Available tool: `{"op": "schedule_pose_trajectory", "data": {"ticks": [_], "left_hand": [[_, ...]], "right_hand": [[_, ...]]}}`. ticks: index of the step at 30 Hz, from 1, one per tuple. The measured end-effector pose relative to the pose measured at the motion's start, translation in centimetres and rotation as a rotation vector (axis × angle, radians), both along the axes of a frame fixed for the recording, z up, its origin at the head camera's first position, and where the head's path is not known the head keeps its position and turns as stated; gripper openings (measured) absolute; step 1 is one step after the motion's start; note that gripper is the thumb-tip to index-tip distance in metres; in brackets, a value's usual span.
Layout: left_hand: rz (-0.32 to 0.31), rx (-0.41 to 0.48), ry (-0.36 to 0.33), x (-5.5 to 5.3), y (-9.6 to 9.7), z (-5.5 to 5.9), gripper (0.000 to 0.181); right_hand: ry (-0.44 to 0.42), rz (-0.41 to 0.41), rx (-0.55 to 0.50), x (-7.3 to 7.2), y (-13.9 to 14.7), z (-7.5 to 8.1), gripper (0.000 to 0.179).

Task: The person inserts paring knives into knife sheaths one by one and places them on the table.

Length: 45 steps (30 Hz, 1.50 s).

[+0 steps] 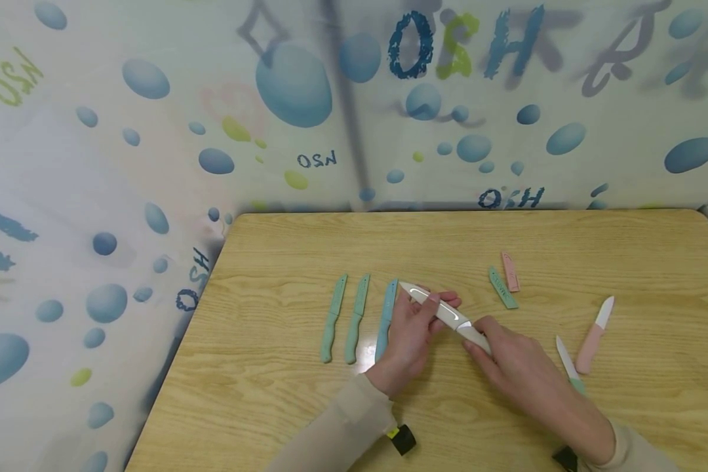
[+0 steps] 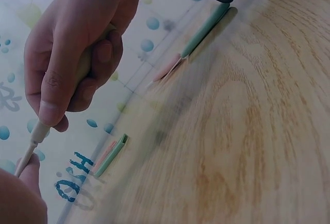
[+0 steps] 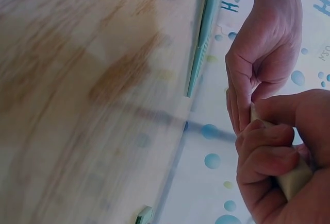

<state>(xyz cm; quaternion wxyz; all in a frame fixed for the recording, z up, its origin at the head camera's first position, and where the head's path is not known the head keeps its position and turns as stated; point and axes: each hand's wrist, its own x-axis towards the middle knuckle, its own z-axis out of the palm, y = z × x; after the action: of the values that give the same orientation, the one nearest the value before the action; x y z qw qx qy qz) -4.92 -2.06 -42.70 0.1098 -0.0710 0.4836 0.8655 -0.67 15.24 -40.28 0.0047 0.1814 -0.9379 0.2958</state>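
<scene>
The left hand (image 1: pixel 412 333) is pinching a pale sheath (image 1: pixel 447 314), the right hand (image 1: pixel 522 362) gripping its knife (image 1: pixel 474 336), apparently fitting or removing it; straight sliding seems needed next.

Bears, on a wood-grain tabletop (image 1: pixel 259 321), two green sheathed knives (image 1: pixel 334 313), a blue sheathed knife (image 1: pixel 388 311), green sheath (image 1: pixel 502 288), pink sheath (image 1: pixel 510 272), bare-bladed pink-handled knife (image 1: pixel 590 344) and green-handled knife (image 1: pixel 567 359).

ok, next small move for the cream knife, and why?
Probably ease the right hand back, drawing the handle of the cream knife away: it grips that handle, the left hand pinches the far part, and the pink knife lies bare-bladed, which suggests uncovering.
</scene>
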Motion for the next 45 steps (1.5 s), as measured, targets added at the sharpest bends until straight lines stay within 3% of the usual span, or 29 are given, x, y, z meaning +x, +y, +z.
{"op": "schedule_pose_trajectory", "data": {"ticks": [13,21,29,38,45], "left_hand": [[-0.005,-0.006,0.009,0.0,0.1,0.2,0.018],[-0.127,-0.077,0.009,-0.4,-0.2,0.6,0.024],[-0.134,-0.166,-0.014,-0.9,-1.0,0.9,0.029],[-0.105,-0.424,-0.033,-2.6,-2.1,0.4,0.039],[-0.177,-0.634,0.077,-3.5,-3.6,0.6,0.04]], "right_hand": [[0.008,0.004,-0.006,-0.1,0.0,0.1,0.014],[-0.008,-0.021,0.021,0.0,0.2,-0.1,0.02],[-0.02,-0.02,0.046,0.0,0.3,-0.3,0.022],[0.0,-0.036,0.092,0.1,0.7,0.3,0.019],[0.03,-0.045,0.089,-0.3,1.5,0.7,0.013]]}}
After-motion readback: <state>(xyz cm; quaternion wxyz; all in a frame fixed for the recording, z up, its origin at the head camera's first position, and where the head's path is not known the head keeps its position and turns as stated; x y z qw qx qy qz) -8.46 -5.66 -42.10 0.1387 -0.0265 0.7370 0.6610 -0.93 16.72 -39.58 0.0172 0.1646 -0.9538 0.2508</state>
